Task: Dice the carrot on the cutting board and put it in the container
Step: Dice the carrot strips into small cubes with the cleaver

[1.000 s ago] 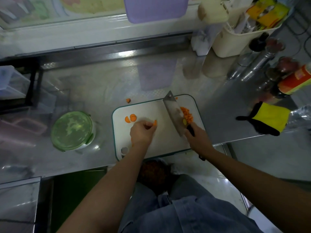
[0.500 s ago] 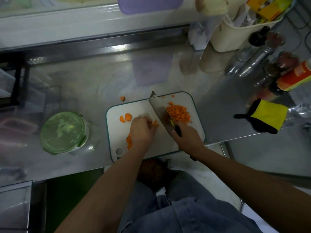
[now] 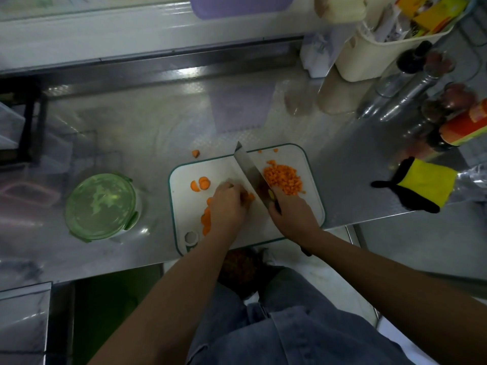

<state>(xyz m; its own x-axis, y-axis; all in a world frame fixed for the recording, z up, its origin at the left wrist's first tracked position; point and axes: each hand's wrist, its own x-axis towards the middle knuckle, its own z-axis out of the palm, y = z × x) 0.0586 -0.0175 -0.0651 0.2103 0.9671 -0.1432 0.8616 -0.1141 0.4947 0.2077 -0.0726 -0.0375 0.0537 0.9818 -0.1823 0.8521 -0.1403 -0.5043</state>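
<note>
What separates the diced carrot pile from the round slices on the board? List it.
The diced pile is many small cubes heaped together; the round slices are few, larger, flat. The pile lies right of the knife, the slices left. Both are orange, on the cutting board.

Head-worn camera looks steeply down, close over the steel counter [image 3: 110, 133].

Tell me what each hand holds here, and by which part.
Right hand grips the knife by its handle, just behind the blade. Left hand's curled fingers pin carrot pieces to the cutting board.
</note>
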